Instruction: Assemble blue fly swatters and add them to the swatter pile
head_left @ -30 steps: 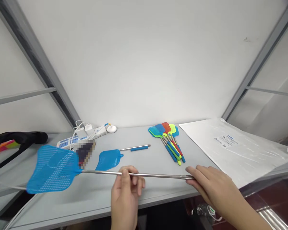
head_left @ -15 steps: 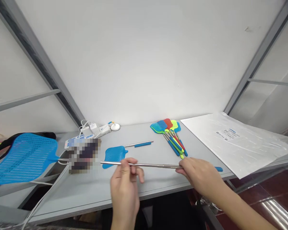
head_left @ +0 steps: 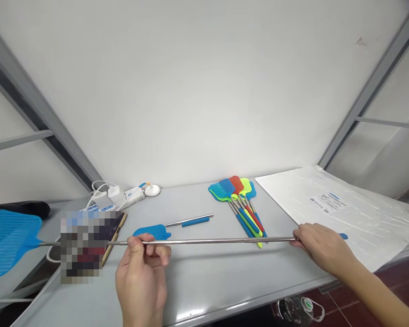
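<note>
My left hand (head_left: 141,277) pinched the long steel rod (head_left: 204,241) of the blue fly swatter (head_left: 7,243); my right hand (head_left: 322,252) gripped its handle end. It hung level above the desk (head_left: 204,281), its head past the left edge.

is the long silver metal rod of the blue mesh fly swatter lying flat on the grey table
No, the left hand and right hand hold the rod above the table.

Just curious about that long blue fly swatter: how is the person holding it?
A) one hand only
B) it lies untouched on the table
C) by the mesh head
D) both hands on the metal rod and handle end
D: the left hand pinches the fly swatter mid-rod, and the right hand grips its handle end.
</note>
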`<action>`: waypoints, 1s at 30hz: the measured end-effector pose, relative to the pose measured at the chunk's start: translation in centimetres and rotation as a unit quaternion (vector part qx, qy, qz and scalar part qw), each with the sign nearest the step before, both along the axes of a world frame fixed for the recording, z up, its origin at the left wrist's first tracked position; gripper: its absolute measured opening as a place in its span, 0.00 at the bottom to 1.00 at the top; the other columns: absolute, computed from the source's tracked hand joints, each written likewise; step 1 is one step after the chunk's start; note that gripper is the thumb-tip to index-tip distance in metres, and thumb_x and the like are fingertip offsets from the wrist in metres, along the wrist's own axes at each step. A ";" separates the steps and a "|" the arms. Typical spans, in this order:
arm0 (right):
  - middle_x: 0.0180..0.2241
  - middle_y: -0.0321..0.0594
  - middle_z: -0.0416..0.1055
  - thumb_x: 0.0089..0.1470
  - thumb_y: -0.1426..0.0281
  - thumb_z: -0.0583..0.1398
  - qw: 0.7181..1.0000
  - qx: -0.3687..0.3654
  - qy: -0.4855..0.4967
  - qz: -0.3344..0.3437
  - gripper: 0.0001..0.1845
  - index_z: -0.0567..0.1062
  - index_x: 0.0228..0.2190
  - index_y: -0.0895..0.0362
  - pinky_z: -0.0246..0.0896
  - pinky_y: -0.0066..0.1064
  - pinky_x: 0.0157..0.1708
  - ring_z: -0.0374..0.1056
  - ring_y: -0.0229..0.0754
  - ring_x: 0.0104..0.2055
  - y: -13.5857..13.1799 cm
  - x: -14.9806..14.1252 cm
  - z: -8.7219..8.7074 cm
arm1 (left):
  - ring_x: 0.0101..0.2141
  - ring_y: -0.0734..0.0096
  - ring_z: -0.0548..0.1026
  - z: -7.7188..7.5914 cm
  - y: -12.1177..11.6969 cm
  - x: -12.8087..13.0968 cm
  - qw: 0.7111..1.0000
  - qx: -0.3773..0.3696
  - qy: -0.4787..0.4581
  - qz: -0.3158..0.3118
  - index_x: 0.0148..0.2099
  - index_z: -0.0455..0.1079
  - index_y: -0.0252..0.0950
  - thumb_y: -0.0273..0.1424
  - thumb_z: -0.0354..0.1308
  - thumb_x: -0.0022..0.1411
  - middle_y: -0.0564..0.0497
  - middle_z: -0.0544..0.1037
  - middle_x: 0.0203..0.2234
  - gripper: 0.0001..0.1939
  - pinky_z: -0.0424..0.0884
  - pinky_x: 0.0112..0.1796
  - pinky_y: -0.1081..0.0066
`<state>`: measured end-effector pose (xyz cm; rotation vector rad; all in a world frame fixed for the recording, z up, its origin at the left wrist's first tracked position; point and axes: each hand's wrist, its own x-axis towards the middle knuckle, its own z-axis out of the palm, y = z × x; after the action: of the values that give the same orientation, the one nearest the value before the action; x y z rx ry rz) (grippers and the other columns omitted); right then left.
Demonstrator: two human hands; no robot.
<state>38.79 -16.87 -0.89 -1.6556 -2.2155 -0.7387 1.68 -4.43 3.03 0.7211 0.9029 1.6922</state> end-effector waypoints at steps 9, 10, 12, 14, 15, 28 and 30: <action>0.43 0.47 0.62 0.59 0.54 0.57 0.713 0.229 0.620 -0.235 0.23 0.66 0.52 0.51 0.60 0.41 0.40 0.64 0.48 0.41 -0.8 -2.1 -0.4 | 0.17 0.79 0.61 2.2 1.0 -1.6 0.997 0.030 -0.047 0.061 0.31 0.66 0.36 0.35 0.53 0.67 0.59 0.61 0.23 0.13 0.69 0.27 0.70; 0.37 0.42 0.62 0.60 0.52 0.54 0.638 0.209 0.718 -0.184 0.20 0.67 0.47 0.50 0.60 0.39 0.35 0.63 0.44 0.35 -0.6 -3.5 -0.2 | 0.18 0.79 0.61 2.4 1.0 -1.6 0.997 0.031 -0.049 0.055 0.31 0.66 0.36 0.35 0.53 0.67 0.59 0.61 0.23 0.12 0.68 0.27 0.71; 0.27 0.34 0.57 0.60 0.47 0.50 0.519 0.089 0.848 -0.066 0.23 0.69 0.40 0.52 0.56 0.34 0.26 0.55 0.38 0.25 -0.1 -6.5 0.4 | 0.18 0.79 0.61 2.3 0.9 -1.5 0.997 0.028 -0.053 0.043 0.31 0.66 0.36 0.36 0.53 0.67 0.59 0.61 0.23 0.13 0.68 0.27 0.71; 0.22 0.30 0.53 0.60 0.47 0.49 0.459 0.014 0.888 -0.018 0.25 0.70 0.42 0.53 0.48 0.30 0.21 0.46 0.34 0.20 0.4 -9.3 1.2 | 0.17 0.79 0.60 2.0 0.7 -1.5 0.998 0.022 -0.061 0.026 0.31 0.65 0.36 0.37 0.53 0.67 0.59 0.60 0.22 0.13 0.67 0.26 0.71; 0.20 0.28 0.50 0.60 0.48 0.51 0.442 -0.001 0.897 -0.006 0.24 0.71 0.41 0.54 0.44 0.28 0.20 0.42 0.32 0.19 0.6 -10.5 1.5 | 0.17 0.79 0.59 1.8 0.6 -1.6 0.997 0.019 -0.066 0.018 0.30 0.65 0.36 0.37 0.52 0.68 0.59 0.60 0.22 0.14 0.67 0.25 0.72; 0.14 0.23 0.43 0.57 0.60 0.62 0.370 0.112 0.922 0.027 0.14 0.71 0.28 0.58 0.43 0.24 0.18 0.36 0.29 0.17 1.5 -13.2 5.1 | 0.16 0.79 0.62 2.3 -2.8 -4.7 0.998 0.019 -0.051 0.006 0.33 0.70 0.35 0.40 0.56 0.65 0.59 0.63 0.20 0.13 0.67 0.24 0.72; 0.13 0.23 0.44 0.58 0.63 0.61 0.361 0.149 0.920 0.037 0.13 0.70 0.26 0.57 0.44 0.24 0.18 0.36 0.30 0.16 1.8 -12.8 5.7 | 0.17 0.79 0.63 2.0 -3.3 -4.3 0.998 0.036 -0.048 -0.020 0.35 0.71 0.35 0.42 0.58 0.64 0.58 0.64 0.21 0.14 0.67 0.25 0.73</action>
<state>26.01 -15.04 4.85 -0.8273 -0.2783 0.6850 -2.58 -7.76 5.04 0.6951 0.7600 1.7158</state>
